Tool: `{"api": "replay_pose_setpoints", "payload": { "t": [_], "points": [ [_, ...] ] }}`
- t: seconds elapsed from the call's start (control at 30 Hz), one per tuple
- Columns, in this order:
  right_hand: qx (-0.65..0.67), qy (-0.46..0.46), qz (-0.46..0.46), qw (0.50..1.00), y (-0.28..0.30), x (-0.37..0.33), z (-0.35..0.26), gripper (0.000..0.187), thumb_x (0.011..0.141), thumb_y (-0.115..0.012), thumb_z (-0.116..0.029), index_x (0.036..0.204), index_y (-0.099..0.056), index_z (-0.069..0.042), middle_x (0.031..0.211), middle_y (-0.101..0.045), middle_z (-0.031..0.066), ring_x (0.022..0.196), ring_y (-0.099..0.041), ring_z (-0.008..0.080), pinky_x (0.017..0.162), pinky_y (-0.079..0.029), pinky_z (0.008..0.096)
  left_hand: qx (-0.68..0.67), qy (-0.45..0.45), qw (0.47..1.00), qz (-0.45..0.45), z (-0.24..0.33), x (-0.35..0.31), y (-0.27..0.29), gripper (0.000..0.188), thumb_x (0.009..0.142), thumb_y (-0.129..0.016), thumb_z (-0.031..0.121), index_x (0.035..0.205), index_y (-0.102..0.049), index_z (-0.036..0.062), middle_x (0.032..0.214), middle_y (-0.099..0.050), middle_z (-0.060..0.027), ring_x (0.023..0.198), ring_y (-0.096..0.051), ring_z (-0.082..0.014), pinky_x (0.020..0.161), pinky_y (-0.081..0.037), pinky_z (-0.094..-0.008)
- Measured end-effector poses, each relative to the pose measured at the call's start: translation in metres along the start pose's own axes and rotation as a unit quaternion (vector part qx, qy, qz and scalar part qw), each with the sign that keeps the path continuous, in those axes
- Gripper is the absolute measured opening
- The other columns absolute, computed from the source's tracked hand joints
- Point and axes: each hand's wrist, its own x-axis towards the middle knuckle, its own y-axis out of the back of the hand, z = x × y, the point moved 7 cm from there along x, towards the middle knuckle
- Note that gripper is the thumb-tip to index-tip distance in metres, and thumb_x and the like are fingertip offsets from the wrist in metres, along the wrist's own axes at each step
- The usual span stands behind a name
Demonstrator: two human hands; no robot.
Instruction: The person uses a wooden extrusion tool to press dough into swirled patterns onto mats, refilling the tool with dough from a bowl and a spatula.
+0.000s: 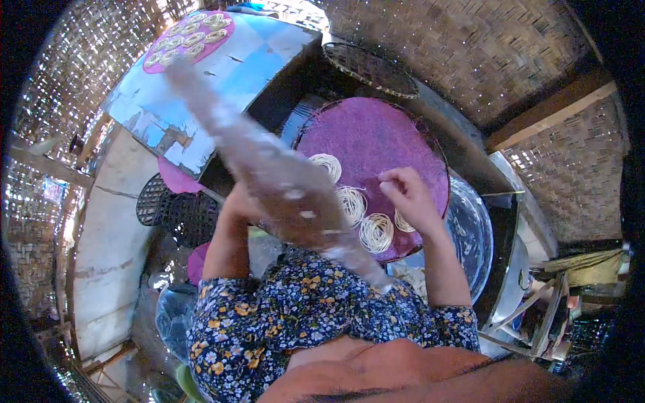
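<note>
A round purple tray (376, 134) lies in front of me with several coils of white noodles (376, 232) along its near edge. My right hand (408, 199) hovers over the tray beside the coils, fingers pinched on a few thin white noodle strands. My left hand (236, 201) is raised at the tray's left edge and is partly hidden behind a long, blurred clear plastic bag (269, 174), which it appears to grip. The bag runs diagonally from the upper left down to my lap.
A second purple tray (156, 64) full of noodle coils rests on a blue table (255, 60) at the back left. An empty woven round tray (369, 67) leans behind. Black mesh trays (168, 208) sit at left, a metal basin (474, 235) at right. Woven bamboo walls surround the spot.
</note>
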Motion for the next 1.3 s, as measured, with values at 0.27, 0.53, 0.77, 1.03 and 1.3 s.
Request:
{"api": "replay_pose_setpoints", "payload": {
  "t": [0.27,0.53,0.77,1.03,1.3],
  "points": [
    [-0.159,-0.06,-0.087,0.982,-0.035,0.003,0.056,0.017,0.076,-0.053,-0.018,0.081,-0.062,-0.004,0.077,-0.054,0.0118,0.078,-0.052,0.0259,0.07,-0.04,0.0328,0.09,0.041,0.983,0.154,0.021,-0.047,0.06,0.053,0.058,-0.068,0.026,0.103,-0.051,0.0037,0.097,-0.055,-0.0091,0.091,-0.052,-0.02,0.083,-0.04,-0.0329],
    [-0.066,-0.059,-0.157,0.984,-0.035,-0.003,0.036,0.015,0.074,-0.053,-0.017,0.081,-0.06,-0.005,0.078,-0.05,0.0113,0.079,-0.05,0.0259,0.07,-0.04,0.0339,0.144,0.05,0.974,0.166,0.025,-0.052,0.058,0.046,0.067,-0.06,0.025,0.105,-0.051,0.0016,0.098,-0.055,-0.01,0.091,-0.052,-0.0193,0.082,-0.04,-0.0318],
    [-0.076,-0.023,-0.179,0.981,-0.029,-0.01,0.01,0.013,0.068,-0.055,-0.011,0.081,-0.057,-0.008,0.079,-0.048,0.0084,0.077,-0.048,0.0237,0.07,-0.039,0.0325,0.182,0.061,0.97,0.147,0.023,-0.054,0.053,0.041,0.074,-0.053,0.025,0.106,-0.051,-0.0003,0.098,-0.055,-0.0109,0.091,-0.052,-0.0187,0.082,-0.04,-0.0309],
    [-0.167,0.116,-0.172,0.964,-0.081,-0.003,-0.03,0.013,0.068,-0.057,-0.016,0.079,-0.059,-0.009,0.081,-0.049,0.0104,0.082,-0.046,0.0285,0.072,-0.038,0.0384,0.235,0.073,0.964,0.097,0.029,-0.049,0.057,0.033,0.081,-0.046,0.02,0.105,-0.053,-0.001,0.099,-0.056,-0.0112,0.092,-0.051,-0.0179,0.081,-0.04,-0.0293],
    [-0.237,0.138,-0.159,0.949,-0.114,0.012,-0.036,0.01,0.066,-0.06,-0.015,0.072,-0.056,-0.007,0.077,-0.048,0.0096,0.08,-0.046,0.0276,0.069,-0.037,0.0373,-0.015,-0.067,0.985,0.159,0.043,-0.062,0.053,0.028,0.083,-0.041,0.015,0.1,-0.056,-0.0023,0.102,-0.056,-0.0136,0.093,-0.053,-0.0188,0.081,-0.042,-0.026]
  ]
}}
